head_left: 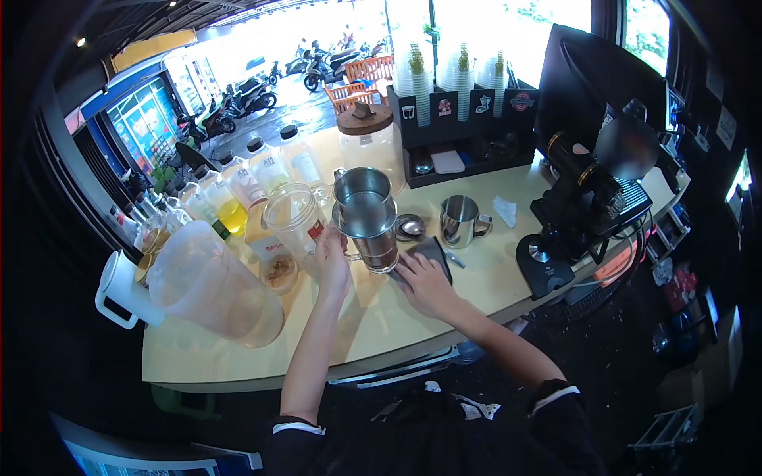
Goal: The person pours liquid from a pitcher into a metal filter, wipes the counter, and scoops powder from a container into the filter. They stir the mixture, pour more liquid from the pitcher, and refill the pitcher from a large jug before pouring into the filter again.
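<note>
My left hand (pixel 332 258) is closed on the handle side of a metal cup (pixel 375 244) near the middle of the counter. Another metal cup (pixel 363 184) appears just behind or on top of it; which one is unclear. Palm down, my right hand (pixel 425 282) lies with fingers spread on a dark cloth (pixel 431 255), right beside the cup's base. To the left of the cups is a clear jar (pixel 292 214) with a red label. A steel pitcher (pixel 459 221) and a small round metal item (pixel 410 227) are on the right.
A large plastic pitcher (pixel 214 285) and capped bottles (pixel 268 163) line the left. Behind are a wooden-lidded jar (pixel 371 147) and a black rack (pixel 468 119) with stacked cups. A coffee machine (pixel 567 198) is at the right, by a white crumpled tissue (pixel 504 210).
</note>
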The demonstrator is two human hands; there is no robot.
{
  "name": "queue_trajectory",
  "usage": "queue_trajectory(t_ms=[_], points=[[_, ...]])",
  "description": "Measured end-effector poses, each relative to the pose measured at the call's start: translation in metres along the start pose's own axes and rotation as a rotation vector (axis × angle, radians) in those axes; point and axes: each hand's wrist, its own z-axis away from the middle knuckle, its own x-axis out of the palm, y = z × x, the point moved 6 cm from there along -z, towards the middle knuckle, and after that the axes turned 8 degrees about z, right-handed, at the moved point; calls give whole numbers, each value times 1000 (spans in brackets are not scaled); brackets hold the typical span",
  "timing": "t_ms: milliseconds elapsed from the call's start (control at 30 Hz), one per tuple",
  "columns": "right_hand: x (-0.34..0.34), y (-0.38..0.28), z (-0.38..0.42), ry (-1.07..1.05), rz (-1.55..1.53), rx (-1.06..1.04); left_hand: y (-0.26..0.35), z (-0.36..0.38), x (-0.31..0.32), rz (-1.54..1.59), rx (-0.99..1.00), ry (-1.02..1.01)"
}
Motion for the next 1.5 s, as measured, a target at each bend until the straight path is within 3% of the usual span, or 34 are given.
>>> queue_trajectory(t_ms=[167, 233, 300, 367, 500, 567, 700, 867, 1233, 1500], points=[[11, -31, -39, -38, 29, 50, 4, -1, -10, -38, 19, -40], [5, -56, -30, -16, -107, -147, 3, -1, -12, 7, 20, -45], [-7, -67, -9, -95, -140, -198, 5, 1, -9, -7, 28, -26], [-23, -74, 16, 18, -141, -348, 4, 2, -10, -21, 40, 0], [-51, -51, 49, -29, -214, -333, -15, 3, -21, -36, 17, 10], [-56, -29, 60, -136, -282, -285, -26, 5, -23, -31, 24, -15], [-71, 16, 79, -142, -319, -104, -50, 6, -29, -9, -2, -17], [-87, 65, 97, -8, -272, 100, -54, 12, -18, -9, -64, 57], [-89, 116, 93, 193, -112, 292, -64, 10, -25, -32, -79, 6], [-80, 129, 87, 197, -48, 308, -59, 10, -23, -97, -82, -71]])
